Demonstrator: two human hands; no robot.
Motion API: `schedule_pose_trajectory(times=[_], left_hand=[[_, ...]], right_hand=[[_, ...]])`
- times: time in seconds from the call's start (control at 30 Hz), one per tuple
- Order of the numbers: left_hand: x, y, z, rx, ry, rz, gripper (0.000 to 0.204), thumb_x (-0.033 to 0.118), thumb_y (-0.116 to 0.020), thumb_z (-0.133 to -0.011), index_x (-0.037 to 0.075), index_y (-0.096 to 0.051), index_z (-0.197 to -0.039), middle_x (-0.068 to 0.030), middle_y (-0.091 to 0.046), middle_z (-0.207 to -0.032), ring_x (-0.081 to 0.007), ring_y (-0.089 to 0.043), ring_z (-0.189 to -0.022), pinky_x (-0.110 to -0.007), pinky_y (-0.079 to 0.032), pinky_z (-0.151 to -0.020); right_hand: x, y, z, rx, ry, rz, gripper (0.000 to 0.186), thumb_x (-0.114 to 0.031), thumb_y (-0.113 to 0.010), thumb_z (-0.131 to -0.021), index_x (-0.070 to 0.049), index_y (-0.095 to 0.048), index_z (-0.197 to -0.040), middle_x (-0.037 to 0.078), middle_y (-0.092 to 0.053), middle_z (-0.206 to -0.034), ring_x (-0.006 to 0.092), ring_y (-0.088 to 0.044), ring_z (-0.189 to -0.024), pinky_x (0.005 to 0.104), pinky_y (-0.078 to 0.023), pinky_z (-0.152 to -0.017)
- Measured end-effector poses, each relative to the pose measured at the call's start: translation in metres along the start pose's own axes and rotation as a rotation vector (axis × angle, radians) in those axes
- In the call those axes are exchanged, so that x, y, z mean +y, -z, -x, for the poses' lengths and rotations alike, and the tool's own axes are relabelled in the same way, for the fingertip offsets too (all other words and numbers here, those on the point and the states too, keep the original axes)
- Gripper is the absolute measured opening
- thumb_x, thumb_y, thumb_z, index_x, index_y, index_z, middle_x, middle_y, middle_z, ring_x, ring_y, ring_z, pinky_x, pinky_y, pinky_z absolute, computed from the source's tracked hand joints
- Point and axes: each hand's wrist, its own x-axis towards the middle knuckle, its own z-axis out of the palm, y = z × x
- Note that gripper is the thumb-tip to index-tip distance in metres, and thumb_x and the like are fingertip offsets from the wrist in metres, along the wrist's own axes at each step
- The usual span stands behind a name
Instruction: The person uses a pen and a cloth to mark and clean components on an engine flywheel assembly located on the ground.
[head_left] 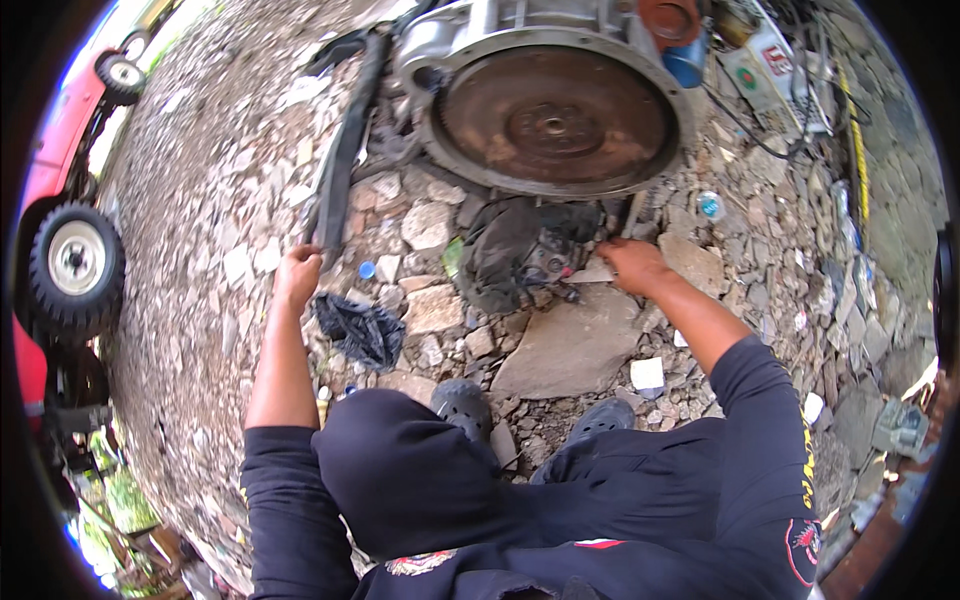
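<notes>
My left hand is closed beside the lower end of a long dark strip that leans down from the engine. What its fingers pinch is too small to tell. Out to the right, my right hand has its fingers bent at the edge of a dark crumpled cloth. A small greasy metal part rests on that cloth, just left of the fingertips. Whatever these fingers grip is hidden. Behind the cloth stands a large engine, its round rusty flywheel facing me.
Rubble and broken stones cover the ground, with a flat stone slab before my shoes. A black plastic bag and a blue cap lie near my left arm. A red vehicle's wheel stands far left; a whitish container sits back right.
</notes>
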Motion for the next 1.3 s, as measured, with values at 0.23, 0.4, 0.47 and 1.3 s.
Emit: schedule_pose_trajectory(times=[0.23,0.4,0.47,1.3], left_hand=[[-0.04,0.029,0.023,-0.01,0.057,0.093,0.035,0.017,-0.058,-0.082,0.001,-0.067,-0.112,-0.0078,-0.068,-0.09,-0.0146,-0.061,-0.073,-0.029,-0.049,-0.066],[-0.073,0.069,0.04,0.095,0.139,0.222,0.03,0.015,-0.059,-0.083,0.002,-0.068,-0.109,-0.0025,-0.065,-0.082,-0.0085,-0.056,-0.067,-0.024,-0.044,-0.058],[-0.097,0.093,0.048,0.114,0.112,0.265,0.031,0.016,-0.06,-0.084,0.002,-0.067,-0.11,-0.0025,-0.065,-0.082,-0.009,-0.056,-0.067,-0.025,-0.045,-0.058],[0.089,0.057,-0.03,-0.239,0.115,0.075,0.034,0.024,-0.058,-0.089,0.017,-0.061,-0.122,0.0027,-0.065,-0.107,-0.0091,-0.061,-0.089,-0.025,-0.04,-0.066]], right_hand=[[0.024,-0.018,0.005,0.103,0.072,0.006,0.032,-0.008,-0.058,-0.078,-0.012,-0.064,-0.108,0.015,-0.065,-0.107,0.0358,-0.062,-0.1,0.0452,-0.05,-0.086],[0.02,-0.01,0.012,0.142,0.085,0.04,0.026,-0.012,-0.055,-0.082,-0.011,-0.062,-0.108,0.018,-0.064,-0.106,0.0375,-0.062,-0.097,0.0463,-0.049,-0.085],[0.012,-0.005,0.009,0.15,0.104,0.071,0.026,-0.012,-0.055,-0.083,-0.01,-0.062,-0.108,0.018,-0.064,-0.106,0.0376,-0.062,-0.096,0.0456,-0.05,-0.085],[0.001,0.041,0.001,0.194,-0.049,-0.143,0.035,-0.011,-0.054,-0.079,-0.015,-0.069,-0.111,0.014,-0.068,-0.108,0.0329,-0.063,-0.106,0.043,-0.05,-0.091]])
